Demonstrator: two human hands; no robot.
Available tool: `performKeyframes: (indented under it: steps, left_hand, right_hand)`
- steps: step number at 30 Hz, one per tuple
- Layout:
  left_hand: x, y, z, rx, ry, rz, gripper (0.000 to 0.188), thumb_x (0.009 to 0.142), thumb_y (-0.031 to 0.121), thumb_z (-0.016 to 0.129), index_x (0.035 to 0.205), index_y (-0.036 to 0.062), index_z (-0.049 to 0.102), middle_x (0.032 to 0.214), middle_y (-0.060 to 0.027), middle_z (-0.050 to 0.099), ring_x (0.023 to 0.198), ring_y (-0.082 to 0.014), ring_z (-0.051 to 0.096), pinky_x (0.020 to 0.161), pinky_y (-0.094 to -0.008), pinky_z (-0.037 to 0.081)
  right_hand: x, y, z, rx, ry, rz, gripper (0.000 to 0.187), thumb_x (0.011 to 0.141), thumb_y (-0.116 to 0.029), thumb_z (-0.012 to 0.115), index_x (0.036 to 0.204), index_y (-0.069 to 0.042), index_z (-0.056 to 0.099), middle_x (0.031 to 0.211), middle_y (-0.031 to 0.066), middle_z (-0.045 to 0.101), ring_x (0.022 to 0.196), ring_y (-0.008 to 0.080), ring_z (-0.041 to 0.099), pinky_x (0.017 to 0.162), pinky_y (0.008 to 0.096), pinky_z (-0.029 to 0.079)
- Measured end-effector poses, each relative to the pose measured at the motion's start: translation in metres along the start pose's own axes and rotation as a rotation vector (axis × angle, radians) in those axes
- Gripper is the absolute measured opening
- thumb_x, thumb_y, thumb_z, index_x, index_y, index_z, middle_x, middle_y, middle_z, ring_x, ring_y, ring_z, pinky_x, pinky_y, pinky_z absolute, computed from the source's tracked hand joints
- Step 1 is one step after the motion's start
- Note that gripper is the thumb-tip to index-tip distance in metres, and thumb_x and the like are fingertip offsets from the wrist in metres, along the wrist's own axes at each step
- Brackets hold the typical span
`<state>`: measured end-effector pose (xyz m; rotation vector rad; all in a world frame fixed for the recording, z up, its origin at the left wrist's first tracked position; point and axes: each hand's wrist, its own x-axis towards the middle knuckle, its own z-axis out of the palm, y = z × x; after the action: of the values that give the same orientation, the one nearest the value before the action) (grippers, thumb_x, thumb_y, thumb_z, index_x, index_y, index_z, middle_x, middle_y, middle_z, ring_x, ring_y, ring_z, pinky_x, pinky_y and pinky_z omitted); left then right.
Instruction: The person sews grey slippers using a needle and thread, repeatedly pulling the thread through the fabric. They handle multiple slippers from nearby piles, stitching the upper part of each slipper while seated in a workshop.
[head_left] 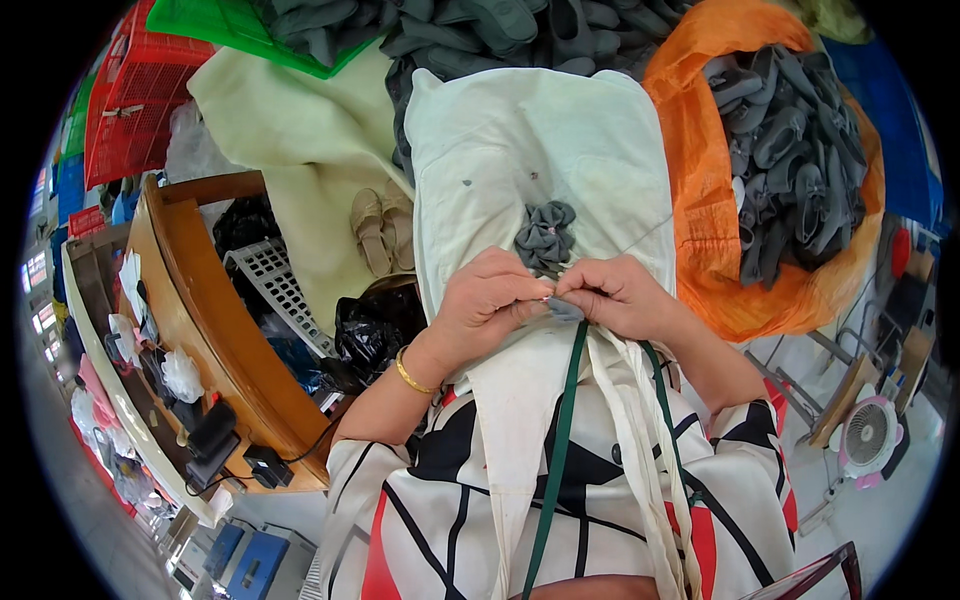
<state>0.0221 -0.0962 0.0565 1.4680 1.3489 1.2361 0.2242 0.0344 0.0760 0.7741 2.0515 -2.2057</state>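
Observation:
My left hand (492,296) and my right hand (622,296) meet in front of me, fingertips pinched together. Between them is a small grey fabric piece (567,309), mostly covered by the fingers. Just beyond the fingertips, a little heap of grey fabric bows (546,232) lies on a white cloth-covered surface (540,120). A thin line like a thread (650,236) slants up and right from near my right hand. Whether a needle is in the fingers is too small to tell.
An orange sack (700,230) full of grey shoes (800,150) stands to the right. More grey shoes (500,25) are piled at the far side. On the left are a wooden drawer (230,340), a black plastic bag (375,335) and beige shoes (370,230). A fan (868,437) stands lower right.

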Motion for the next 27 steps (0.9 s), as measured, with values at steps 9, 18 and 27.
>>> performKeyframes:
  steps: [9,18,27]
  left_hand:
    - [0.003,-0.001,0.000,0.074,-0.020,0.000,0.023,0.077,0.006,0.080,0.099,0.0081,0.074,0.086,-0.0042,0.067,0.080,-0.0221,0.060,0.071,-0.0328,0.048]
    - [0.004,-0.004,0.008,0.122,-0.054,-0.060,0.016,0.077,0.010,0.079,0.092,0.0068,0.074,0.080,-0.0072,0.065,0.077,-0.0250,0.060,0.067,-0.0351,0.049]
    - [0.013,-0.009,0.011,0.206,-0.002,-0.149,0.016,0.076,0.010,0.076,0.091,0.0048,0.072,0.077,-0.0097,0.065,0.075,-0.0288,0.061,0.065,-0.0384,0.050]
  right_hand:
    - [0.004,0.008,-0.001,0.334,-0.071,0.186,0.024,0.097,-0.016,0.061,0.117,-0.004,0.057,0.072,-0.0033,0.055,0.064,0.0033,0.047,0.059,0.0213,0.039]
    - [0.012,-0.004,-0.002,-0.077,-0.083,0.055,0.033,0.093,-0.016,0.061,0.123,-0.005,0.054,0.073,0.0049,0.060,0.066,0.0173,0.056,0.064,0.0310,0.044]
    - [0.028,0.002,0.001,-1.032,0.245,-0.639,0.009,0.078,-0.015,0.070,0.085,-0.011,0.065,0.073,0.0050,0.058,0.066,0.0227,0.060,0.053,0.0358,0.045]
